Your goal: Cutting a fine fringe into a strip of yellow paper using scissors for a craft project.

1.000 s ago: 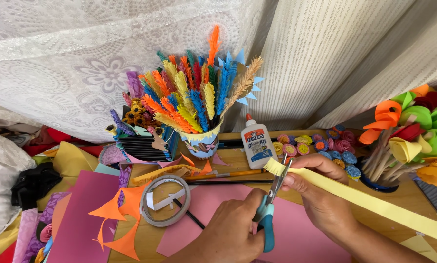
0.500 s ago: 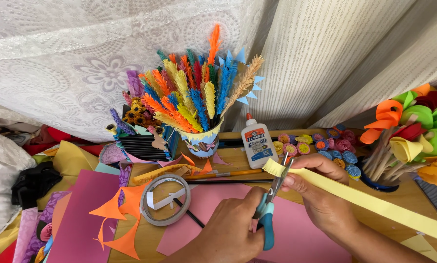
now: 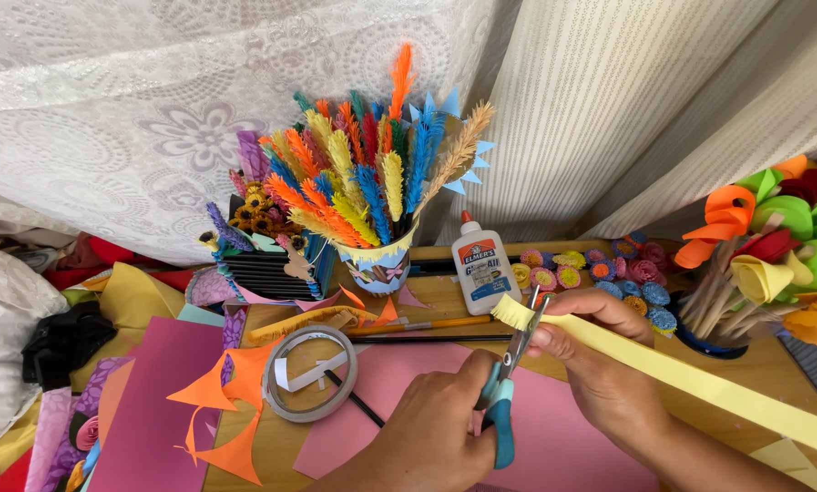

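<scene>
Snipping yellow paper strip (image 3: 700, 383), scissors (image 3: 504, 401) beside right hand (image 3: 600, 364)

My wooden worktop (image 3: 445, 296) carries pink paper sheets (image 3: 554, 410), orange paper offcuts (image 3: 222, 401) and a roll of tape (image 3: 310, 374) at my left. A white glue bottle (image 3: 483, 264) stands at the back beside a decorated cup (image 3: 378, 264) of bright paper fronds and a scatter of small rolled paper flowers (image 3: 609, 273). 2 thin sticks (image 3: 427, 330) lie across the middle, near a dark striped box (image 3: 267, 271).
</scene>
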